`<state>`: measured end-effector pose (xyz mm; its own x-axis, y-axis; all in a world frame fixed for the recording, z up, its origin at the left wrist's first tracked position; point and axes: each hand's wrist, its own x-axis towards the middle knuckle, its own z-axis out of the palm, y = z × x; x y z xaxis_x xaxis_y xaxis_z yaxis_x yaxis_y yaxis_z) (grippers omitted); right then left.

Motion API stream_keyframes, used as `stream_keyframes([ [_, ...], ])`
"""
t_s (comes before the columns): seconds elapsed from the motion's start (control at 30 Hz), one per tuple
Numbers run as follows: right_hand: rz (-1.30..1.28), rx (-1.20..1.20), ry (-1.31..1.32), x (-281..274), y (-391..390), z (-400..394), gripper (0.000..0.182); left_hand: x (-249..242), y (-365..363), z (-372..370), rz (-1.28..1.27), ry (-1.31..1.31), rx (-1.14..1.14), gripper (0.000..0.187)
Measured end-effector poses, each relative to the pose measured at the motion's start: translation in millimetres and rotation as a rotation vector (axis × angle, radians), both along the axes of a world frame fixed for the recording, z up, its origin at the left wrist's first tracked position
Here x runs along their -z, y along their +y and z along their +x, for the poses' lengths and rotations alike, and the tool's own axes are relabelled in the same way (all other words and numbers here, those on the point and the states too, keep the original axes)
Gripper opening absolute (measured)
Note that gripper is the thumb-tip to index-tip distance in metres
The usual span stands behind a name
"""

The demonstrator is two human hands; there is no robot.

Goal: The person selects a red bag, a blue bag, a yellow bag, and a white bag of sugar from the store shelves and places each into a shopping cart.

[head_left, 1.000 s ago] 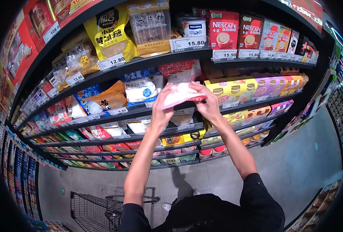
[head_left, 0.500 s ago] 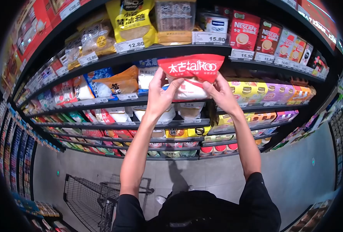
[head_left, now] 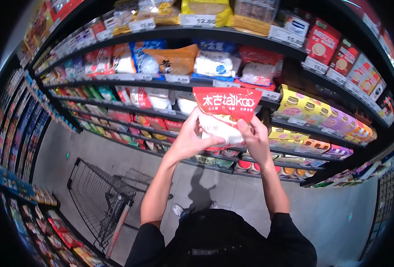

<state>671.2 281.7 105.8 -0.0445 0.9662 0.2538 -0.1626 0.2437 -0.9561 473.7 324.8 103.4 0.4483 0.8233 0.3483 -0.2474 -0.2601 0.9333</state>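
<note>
Between my two hands is a red and white Taikoo sugar bag, held upright with its printed front towards me. My left hand grips the lower left side, thumb lying across the white front. On the right edge, my right hand is closed with its thumb pressed on the front. Behind the bag, a similar red and white bag sits on the shelf, beside a white and blue bag and an orange bag.
Shelves with price tags curve across the front. Yellow multipacks and red Nescafe boxes are to the right. A wire shopping cart stands on the grey floor to my left. Another stocked rack is at far left.
The sugar bag has come down and away from the shelf, towards me, in both hands. My left hand has shifted lower on it. The view has turned, showing more of the cart.
</note>
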Motion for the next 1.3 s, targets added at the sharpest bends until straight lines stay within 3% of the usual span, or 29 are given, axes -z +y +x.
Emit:
stream_keyframes([
  [0.1, 0.084, 0.022, -0.237, 15, -11, -15, 0.025, 10, -32, -23, -0.066, -0.042, -0.071, 0.080],
  [0.33, 0.039, -0.155, -0.220, 36, -27, -63, 0.023, 29, -81, -76, -0.132, 0.006, -0.227, 0.076],
  [0.4, 0.023, -0.174, -0.359, 35, -27, -76, 0.019, 33, -87, -93, -0.218, -0.043, -0.229, 0.076],
  [0.47, 0.079, -0.205, -0.341, 39, -28, -99, 0.020, 44, -91, -117, 0.050, 0.101, -0.320, 0.078],
  [0.53, -0.013, -0.277, -0.325, 45, -27, -122, 0.023, 50, -102, -143, 0.042, 0.056, -0.356, 0.077],
  [0.6, -0.011, -0.366, -0.285, 51, -26, -156, 0.024, 45, -119, -175, -0.075, -0.031, -0.333, 0.074],
  [0.73, 0.083, -0.508, -0.333, 65, -23, -241, 0.022, 59, -146, -252, -0.105, 0.029, -0.497, 0.065],
  [0.8, 0.010, -0.594, -0.359, 63, -26, -288, 0.020, 51, -166, -294, -0.247, 0.083, -0.546, 0.054],
  [0.87, -0.005, -0.710, -0.283, 66, -26, -342, 0.019, 56, -181, -338, -0.172, 0.092, -0.662, 0.041],
  [0.93, 0.067, -0.836, -0.326, 77, -22, -396, 0.024, 60, -199, -391, -0.323, 0.161, -0.695, 0.041],
  [1.0, 0.181, -0.968, -0.236, 106, -15, -456, 0.025, 73, -211, -438, -0.286, 0.153, -0.808, 0.041],
  [1.1, -0.120, -1.118, -0.264, 117, -22, -547, 0.022, 116, -222, -509, -0.464, 0.040, -0.910, 0.044],
  [1.2, -0.214, -1.173, -0.260, 224, -19, -631, 0.024, 192, -223, -577, -0.549, -0.044, -0.909, 0.046],
  [1.23, -0.282, -1.195, -0.281, 257, -19, -654, 0.026, 215, -222, -595, -0.686, -0.082, -0.988, 0.044],
  [1.3, -0.250, -1.094, -0.398, 370, -27, -698, 0.026, 274, -218, -623, -0.832, -0.131, -1.059, 0.043],
])
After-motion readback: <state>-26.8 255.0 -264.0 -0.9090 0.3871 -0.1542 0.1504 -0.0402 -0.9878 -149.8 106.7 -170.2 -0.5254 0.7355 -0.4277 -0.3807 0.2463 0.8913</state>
